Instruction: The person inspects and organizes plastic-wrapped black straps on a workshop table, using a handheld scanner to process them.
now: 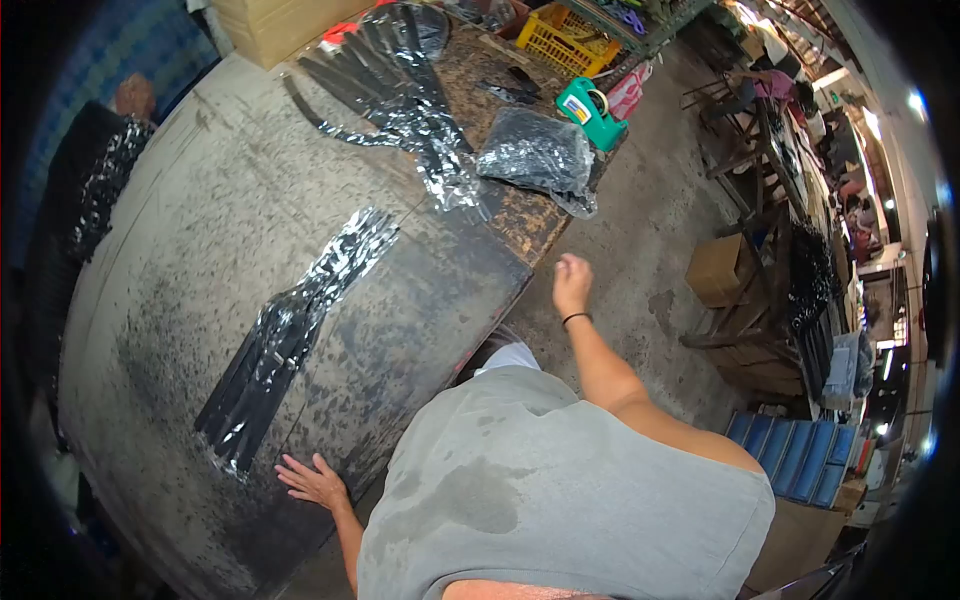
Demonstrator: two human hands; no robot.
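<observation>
My left hand [315, 484] lies flat with spread fingers near the table's front edge and holds nothing. Close to it is a flat bundle of black strips [262, 365], partly under shiny clear plastic, lying diagonally across the worn table [170, 260]. My right hand [572, 286] hangs in the air just beyond the table's right edge, its fingers curled in and no object showing in them. Further back, a fanned pile of black strips in shiny wrap [400, 110] lies beside a clear plastic bag with dark contents [538, 150].
A green tape dispenser [592, 115] and a yellow crate [567, 42] stand at the back right. At the back left are a cardboard box [285, 28] and another person's hand [135, 97]. Across the floor are a wooden workbench [735, 345] and a carton [715, 272].
</observation>
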